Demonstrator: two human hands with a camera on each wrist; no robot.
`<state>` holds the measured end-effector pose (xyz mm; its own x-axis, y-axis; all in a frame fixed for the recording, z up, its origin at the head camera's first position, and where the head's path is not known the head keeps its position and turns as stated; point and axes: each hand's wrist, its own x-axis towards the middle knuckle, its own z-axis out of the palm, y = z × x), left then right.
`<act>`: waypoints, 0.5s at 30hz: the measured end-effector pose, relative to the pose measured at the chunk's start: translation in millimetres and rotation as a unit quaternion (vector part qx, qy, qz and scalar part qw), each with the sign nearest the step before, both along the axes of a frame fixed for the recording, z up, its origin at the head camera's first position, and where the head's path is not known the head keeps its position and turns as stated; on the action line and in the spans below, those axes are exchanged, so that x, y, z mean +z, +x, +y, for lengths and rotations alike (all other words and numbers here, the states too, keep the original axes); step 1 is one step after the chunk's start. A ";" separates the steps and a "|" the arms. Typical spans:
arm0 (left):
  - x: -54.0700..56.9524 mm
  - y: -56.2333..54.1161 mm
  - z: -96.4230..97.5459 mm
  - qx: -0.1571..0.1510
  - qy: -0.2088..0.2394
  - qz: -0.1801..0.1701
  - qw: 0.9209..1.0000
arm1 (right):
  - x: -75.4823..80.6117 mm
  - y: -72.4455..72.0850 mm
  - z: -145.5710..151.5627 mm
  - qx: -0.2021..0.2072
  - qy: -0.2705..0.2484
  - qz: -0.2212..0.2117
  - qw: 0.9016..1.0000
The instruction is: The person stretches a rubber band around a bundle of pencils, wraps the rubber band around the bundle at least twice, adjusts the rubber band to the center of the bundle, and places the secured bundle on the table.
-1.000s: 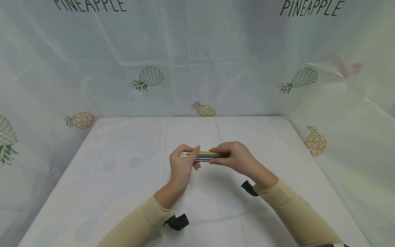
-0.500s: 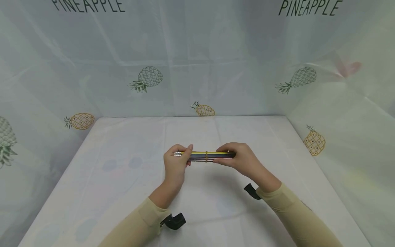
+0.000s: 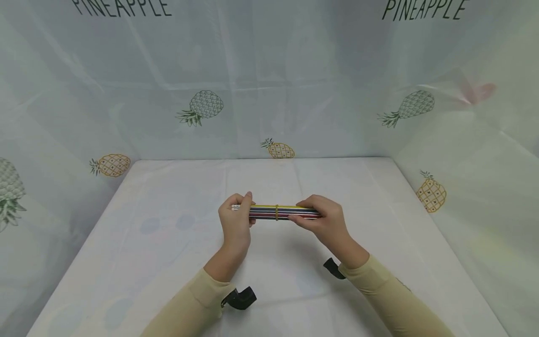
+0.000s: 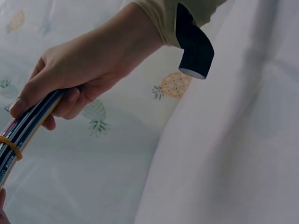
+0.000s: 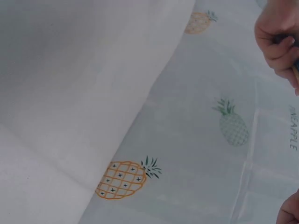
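Observation:
A bundle of striped pencils (image 3: 263, 213), one with a yellow side, is held level above the white table, with silvery ends at the left. Around its middle runs a yellow rubber band (image 3: 276, 212), which also shows in the left wrist view as a band (image 4: 10, 148). My left hand (image 3: 235, 227) grips the left end, thumb across the front. At the other end my right hand (image 3: 326, 222) pinches the bundle between thumb and fingers, hiding the tips. The right wrist view catches my right hand (image 5: 279, 44) only at its edge.
A white cloth covers the table (image 3: 168, 262). Pineapple-printed sheeting (image 3: 269, 93) rises along its back and sides. Black camera mounts (image 3: 240, 298) stick out from both beige sleeves (image 3: 198, 299).
My left hand has moved left with the pencils, and the gap between my hands has widened. More of the bundle shows, and the rubber band now sits between the hands, clear of my right fingers.

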<state>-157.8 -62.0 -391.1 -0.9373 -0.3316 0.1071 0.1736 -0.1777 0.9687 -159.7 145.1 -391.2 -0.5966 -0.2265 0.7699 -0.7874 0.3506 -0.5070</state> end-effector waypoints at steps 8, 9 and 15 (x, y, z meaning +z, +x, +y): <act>1.4 -1.6 -1.4 -0.050 -0.009 -0.012 0.999 | -4.5 -6.3 3.8 0.014 0.007 0.029 0.999; 1.1 -1.8 -2.2 -0.061 -0.015 -0.009 0.998 | -4.0 -5.6 4.5 0.007 0.003 0.011 1.000; -4.3 -4.2 -12.7 -0.112 -0.138 0.024 0.984 | 14.8 7.4 2.5 -0.023 -0.023 -0.125 0.992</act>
<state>-162.0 -74.8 -395.4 -0.9754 -0.0690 0.2096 0.2063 0.0511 0.9771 -152.4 147.6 -376.4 -0.7793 -0.1625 0.6052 -0.6184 0.3557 -0.7007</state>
